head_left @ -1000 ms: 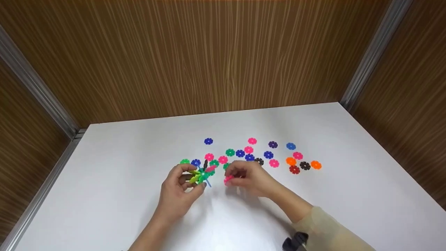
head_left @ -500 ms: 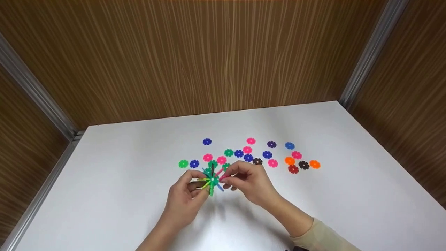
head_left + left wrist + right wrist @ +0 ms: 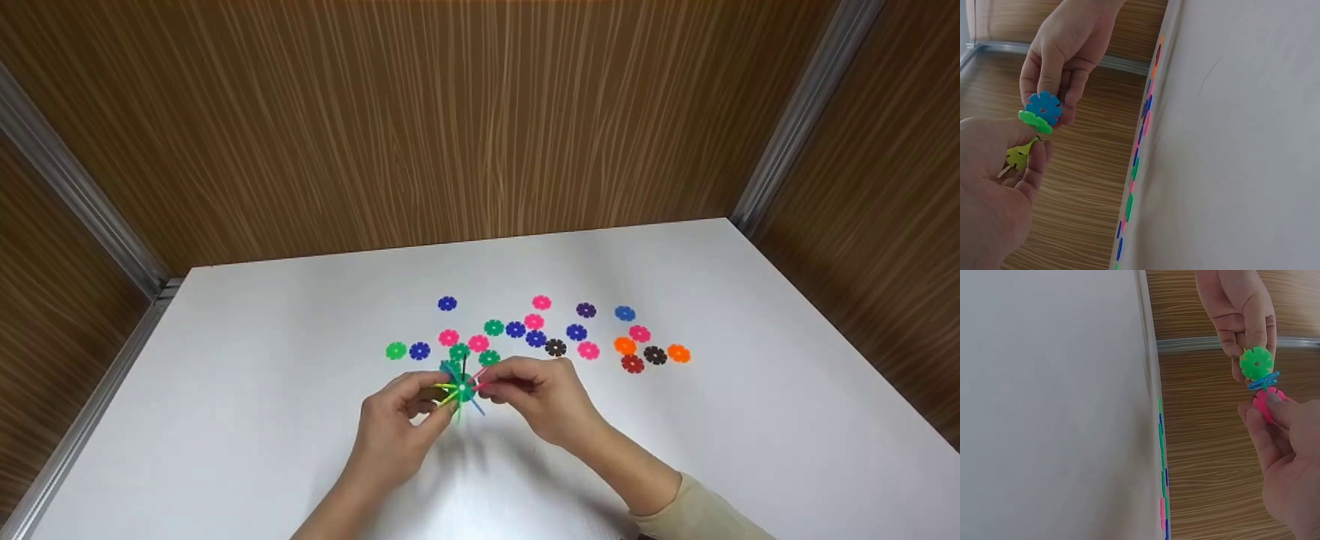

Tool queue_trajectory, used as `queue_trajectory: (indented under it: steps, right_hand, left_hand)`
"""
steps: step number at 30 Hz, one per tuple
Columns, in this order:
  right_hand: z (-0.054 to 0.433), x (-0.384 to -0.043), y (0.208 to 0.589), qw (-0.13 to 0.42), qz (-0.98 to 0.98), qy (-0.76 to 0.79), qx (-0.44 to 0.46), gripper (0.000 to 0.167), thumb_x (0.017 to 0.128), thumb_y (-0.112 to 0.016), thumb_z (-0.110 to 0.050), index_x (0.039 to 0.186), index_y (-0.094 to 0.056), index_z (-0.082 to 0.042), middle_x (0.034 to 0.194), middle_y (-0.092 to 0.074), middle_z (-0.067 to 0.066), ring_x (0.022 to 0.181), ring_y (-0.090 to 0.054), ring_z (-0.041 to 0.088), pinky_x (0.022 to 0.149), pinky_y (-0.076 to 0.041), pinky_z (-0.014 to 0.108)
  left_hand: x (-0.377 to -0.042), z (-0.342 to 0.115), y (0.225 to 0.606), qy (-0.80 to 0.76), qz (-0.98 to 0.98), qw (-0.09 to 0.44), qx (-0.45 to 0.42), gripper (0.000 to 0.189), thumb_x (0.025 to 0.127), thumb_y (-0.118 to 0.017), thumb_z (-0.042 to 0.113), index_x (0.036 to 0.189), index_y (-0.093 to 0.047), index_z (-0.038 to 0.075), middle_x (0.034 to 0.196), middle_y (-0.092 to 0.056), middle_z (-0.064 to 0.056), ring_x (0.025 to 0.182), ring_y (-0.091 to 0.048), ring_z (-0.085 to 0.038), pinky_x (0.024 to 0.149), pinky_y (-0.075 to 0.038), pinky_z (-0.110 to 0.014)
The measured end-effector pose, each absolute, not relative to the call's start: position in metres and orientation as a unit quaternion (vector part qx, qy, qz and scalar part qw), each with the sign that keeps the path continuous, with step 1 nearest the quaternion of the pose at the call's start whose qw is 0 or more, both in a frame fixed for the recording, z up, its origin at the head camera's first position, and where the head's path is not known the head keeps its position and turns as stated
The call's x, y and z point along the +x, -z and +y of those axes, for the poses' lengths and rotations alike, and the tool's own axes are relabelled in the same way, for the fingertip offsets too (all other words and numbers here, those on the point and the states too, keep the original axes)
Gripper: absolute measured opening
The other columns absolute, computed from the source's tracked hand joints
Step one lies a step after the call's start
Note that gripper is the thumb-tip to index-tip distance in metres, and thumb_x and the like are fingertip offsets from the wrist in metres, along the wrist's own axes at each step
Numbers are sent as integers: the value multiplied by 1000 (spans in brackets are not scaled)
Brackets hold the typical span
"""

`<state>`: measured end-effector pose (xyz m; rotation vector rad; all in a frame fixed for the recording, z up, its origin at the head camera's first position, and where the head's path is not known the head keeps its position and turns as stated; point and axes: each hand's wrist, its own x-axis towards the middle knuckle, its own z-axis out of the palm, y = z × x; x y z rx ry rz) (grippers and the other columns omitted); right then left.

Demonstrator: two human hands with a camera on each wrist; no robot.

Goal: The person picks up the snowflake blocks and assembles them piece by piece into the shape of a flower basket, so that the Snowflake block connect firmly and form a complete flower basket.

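Note:
In the head view my left hand point(image 3: 396, 424) pinches a cluster of interlocking flower-shaped plastic discs point(image 3: 463, 388) above the white table. A green disc forms its hub, and other discs stand out around it like spokes. Blue point(image 3: 1043, 106), light green point(image 3: 1036, 121) and yellow point(image 3: 1016, 157) discs show in the left wrist view. Close on the right, my right hand point(image 3: 551, 397) pinches a pink disc point(image 3: 1264, 404) between thumb and fingers, its edge at the cluster's right side. Fingers cover part of the pink disc, and I cannot tell whether its slot is engaged.
Loose flower discs lie flat on the white table point(image 3: 225, 390) beyond my hands: green point(image 3: 396, 350), blue point(image 3: 448, 303), pink point(image 3: 589, 350), black point(image 3: 655, 355), orange point(image 3: 679, 353) and others. Wood-grain panels point(image 3: 480, 127) enclose the table at the back and sides.
My left hand has moved right with the cluster and turned it so the discs show edge-on. The pink disc in my right hand has gone from apart to right at the cluster's edge.

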<state>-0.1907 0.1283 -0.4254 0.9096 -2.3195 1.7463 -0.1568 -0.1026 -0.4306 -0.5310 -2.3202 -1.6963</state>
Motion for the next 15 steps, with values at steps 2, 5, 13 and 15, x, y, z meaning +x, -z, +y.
queue_trajectory:
  steps: [2, 5, 13, 15]
  right_hand:
    - [129, -190, 426, 57, -760, -572, 304, 18, 95, -76, -1, 111, -82, -9, 105, -81, 2, 92, -79, 20, 81, -63, 32]
    - [129, -188, 427, 66, -757, -574, 305, 18, 96, -75, 2, 110, -82, -7, 104, -81, 3, 90, -79, 21, 79, -64, 32]
    - [129, -185, 428, 90, -753, -562, 330, 17, 95, -74, 6, 107, -81, -3, 98, -81, 9, 84, -80, 22, 75, -64, 32]
    - [129, -185, 428, 98, -755, -552, 339, 17, 95, -74, 7, 107, -81, -3, 98, -81, 9, 83, -80, 22, 74, -64, 31]
  left_hand:
    - [-156, -102, 430, 575, -791, 108, -179, 23, 94, -79, 2, 115, -77, 8, 112, -76, 2, 95, -74, -15, 84, -62, -27]
    - [-155, -100, 431, 573, -793, 110, -175, 20, 94, -79, 4, 114, -78, 9, 111, -77, 2, 94, -74, -14, 82, -62, -27]
    - [-154, -99, 431, 557, -802, 124, -179, 19, 94, -78, 1, 111, -77, 8, 107, -78, 2, 90, -75, -13, 78, -62, -28]
    - [-153, -98, 432, 552, -805, 124, -180, 19, 94, -78, 1, 111, -77, 7, 107, -78, 1, 89, -75, -12, 78, -62, -27]
